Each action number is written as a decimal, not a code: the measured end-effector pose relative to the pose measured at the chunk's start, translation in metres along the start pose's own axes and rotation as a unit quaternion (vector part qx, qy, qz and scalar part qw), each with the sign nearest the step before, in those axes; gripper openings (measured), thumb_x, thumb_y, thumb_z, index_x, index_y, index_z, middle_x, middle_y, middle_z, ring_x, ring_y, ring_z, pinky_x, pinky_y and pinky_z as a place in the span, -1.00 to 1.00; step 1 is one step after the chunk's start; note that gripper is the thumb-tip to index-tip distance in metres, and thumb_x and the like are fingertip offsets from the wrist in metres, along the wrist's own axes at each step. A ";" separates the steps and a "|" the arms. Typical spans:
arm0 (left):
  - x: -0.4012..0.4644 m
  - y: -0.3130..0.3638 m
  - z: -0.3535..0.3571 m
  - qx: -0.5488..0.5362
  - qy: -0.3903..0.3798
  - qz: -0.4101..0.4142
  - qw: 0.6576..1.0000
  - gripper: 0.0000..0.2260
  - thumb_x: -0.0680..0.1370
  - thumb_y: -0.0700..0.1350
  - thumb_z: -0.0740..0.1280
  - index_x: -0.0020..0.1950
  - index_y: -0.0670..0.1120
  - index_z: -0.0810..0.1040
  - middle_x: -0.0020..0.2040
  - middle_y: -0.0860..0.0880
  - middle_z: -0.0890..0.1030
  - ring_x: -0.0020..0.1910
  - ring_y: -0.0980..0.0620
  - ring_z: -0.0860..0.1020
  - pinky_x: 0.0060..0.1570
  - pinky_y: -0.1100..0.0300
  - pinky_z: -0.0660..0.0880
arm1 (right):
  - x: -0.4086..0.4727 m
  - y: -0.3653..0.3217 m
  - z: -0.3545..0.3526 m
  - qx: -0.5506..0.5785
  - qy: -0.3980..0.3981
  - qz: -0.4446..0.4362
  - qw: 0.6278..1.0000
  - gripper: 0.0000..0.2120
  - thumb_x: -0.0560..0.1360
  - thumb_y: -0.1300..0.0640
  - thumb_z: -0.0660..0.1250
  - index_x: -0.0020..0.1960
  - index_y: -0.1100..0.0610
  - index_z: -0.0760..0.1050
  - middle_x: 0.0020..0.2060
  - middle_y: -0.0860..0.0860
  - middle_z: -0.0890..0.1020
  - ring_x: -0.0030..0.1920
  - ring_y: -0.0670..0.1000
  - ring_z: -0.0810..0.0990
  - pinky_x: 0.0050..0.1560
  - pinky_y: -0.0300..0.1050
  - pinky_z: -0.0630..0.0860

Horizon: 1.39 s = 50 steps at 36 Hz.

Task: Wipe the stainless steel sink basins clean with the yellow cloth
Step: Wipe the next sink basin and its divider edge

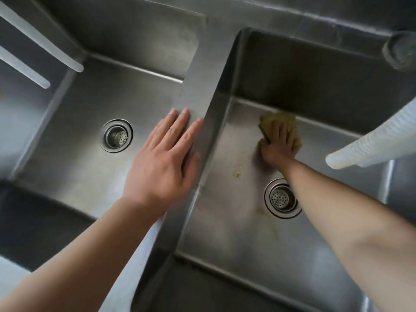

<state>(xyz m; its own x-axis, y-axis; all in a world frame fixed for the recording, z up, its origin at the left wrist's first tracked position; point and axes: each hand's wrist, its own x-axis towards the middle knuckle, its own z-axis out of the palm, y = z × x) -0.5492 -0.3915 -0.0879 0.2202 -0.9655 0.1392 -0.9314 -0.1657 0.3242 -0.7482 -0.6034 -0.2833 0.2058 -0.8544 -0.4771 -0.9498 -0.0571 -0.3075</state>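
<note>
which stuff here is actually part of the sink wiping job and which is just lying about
In the job: yellow cloth under the right hand; right basin; left basin; left hand flat on the divider.

Lying about: white hose; two white bars.

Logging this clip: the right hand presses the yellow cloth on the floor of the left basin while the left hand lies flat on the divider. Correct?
Not quite. In the head view the right hand presses the yellow cloth on the right basin floor, not the left. The left hand does lie flat on the divider.
</note>
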 end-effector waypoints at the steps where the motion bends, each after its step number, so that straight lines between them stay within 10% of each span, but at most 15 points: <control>1: -0.001 0.000 0.000 -0.001 -0.005 0.000 1.000 -0.51 0.60 -0.01 0.22 0.53 -0.09 0.35 0.54 -0.13 0.31 0.56 -0.12 0.21 0.52 -0.08 0.18 | 0.002 -0.010 0.001 -0.009 -0.016 -0.019 1.000 -0.33 0.63 -0.12 0.06 0.61 -0.02 -0.20 0.60 0.00 -0.19 0.58 0.14 -0.27 0.49 0.27 -0.26; 19: 0.000 0.005 -0.006 -0.014 -0.022 -0.019 0.999 -0.45 0.52 -0.10 0.20 0.54 -0.06 0.33 0.54 -0.12 0.31 0.56 -0.16 0.20 0.51 -0.09 0.19 | -0.164 0.010 0.089 -0.146 -0.124 -0.289 0.938 -0.23 0.47 0.31 0.20 0.60 -0.08 0.04 0.61 -0.01 0.00 0.60 0.16 -0.11 0.45 0.38 -0.03; 25: -0.003 0.007 -0.008 0.010 -0.023 -0.014 1.000 -0.51 0.56 -0.11 0.16 0.52 -0.09 0.37 0.52 -0.15 0.35 0.53 -0.19 0.25 0.51 -0.09 0.20 | -0.228 0.040 0.122 -0.236 -0.148 -0.596 0.753 -0.59 0.49 0.06 0.17 0.28 -0.14 0.57 0.34 -0.07 0.56 0.34 0.08 0.53 0.26 0.25 0.45; 29: -0.022 0.014 -0.014 0.041 -0.071 -0.030 0.996 -0.43 0.54 -0.03 0.18 0.57 -0.05 0.26 0.57 -0.15 0.25 0.57 -0.21 0.14 0.56 -0.05 0.06 | -0.225 0.023 0.100 -0.266 -0.190 -0.619 0.714 -0.69 0.48 0.13 0.28 0.15 -0.06 0.65 0.21 -0.03 0.65 0.19 0.07 0.64 0.15 -0.04 0.57; 33: -0.079 0.021 -0.024 0.091 -0.127 -0.040 0.987 -0.31 0.55 0.15 0.19 0.63 0.02 0.04 0.63 -0.09 0.06 0.61 -0.13 -0.03 0.57 -0.07 -0.08 | -0.200 0.003 0.051 -0.250 -0.327 -0.426 0.806 -0.57 0.52 0.26 0.22 0.33 -0.05 0.51 0.27 0.03 0.57 0.28 0.14 0.54 0.21 -0.06 0.50; 39: -0.127 0.024 -0.027 0.110 -0.116 -0.089 0.983 -0.30 0.50 0.11 0.19 0.62 0.01 0.08 0.62 -0.04 0.09 0.61 -0.08 0.01 0.55 -0.11 0.03 | -0.114 -0.029 -0.013 -0.011 -0.099 -0.203 0.974 -0.63 0.54 0.16 0.19 0.28 -0.04 0.56 0.28 0.06 0.58 0.28 0.17 0.53 0.27 0.00 0.47; 43: -0.123 0.020 -0.025 0.088 -0.110 -0.088 0.986 -0.28 0.47 0.12 0.19 0.62 0.05 0.07 0.63 0.00 0.07 0.61 -0.05 -0.02 0.55 -0.11 0.06 | -0.053 -0.046 -0.030 0.083 0.051 -0.088 0.991 -0.65 0.56 0.09 0.18 0.30 0.07 0.52 0.24 0.18 0.60 0.23 0.27 0.55 0.21 0.07 0.48; 50: -0.123 0.022 -0.026 0.067 -0.086 -0.107 0.988 -0.36 0.50 0.02 0.14 0.60 0.07 0.15 0.61 0.00 0.14 0.61 -0.06 0.03 0.54 -0.14 0.08 | -0.059 -0.069 0.028 -0.102 -0.047 -0.092 0.989 -0.32 0.54 0.07 0.24 0.60 0.04 0.07 0.59 0.14 0.02 0.57 0.23 -0.03 0.50 0.26 0.01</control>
<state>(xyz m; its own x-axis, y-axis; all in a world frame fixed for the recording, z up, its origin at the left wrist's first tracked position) -0.5890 -0.2715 -0.0732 0.3746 -0.9234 -0.0835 -0.9012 -0.3838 0.2014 -0.6884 -0.5348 -0.2576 0.3920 -0.7689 -0.5050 -0.9199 -0.3193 -0.2279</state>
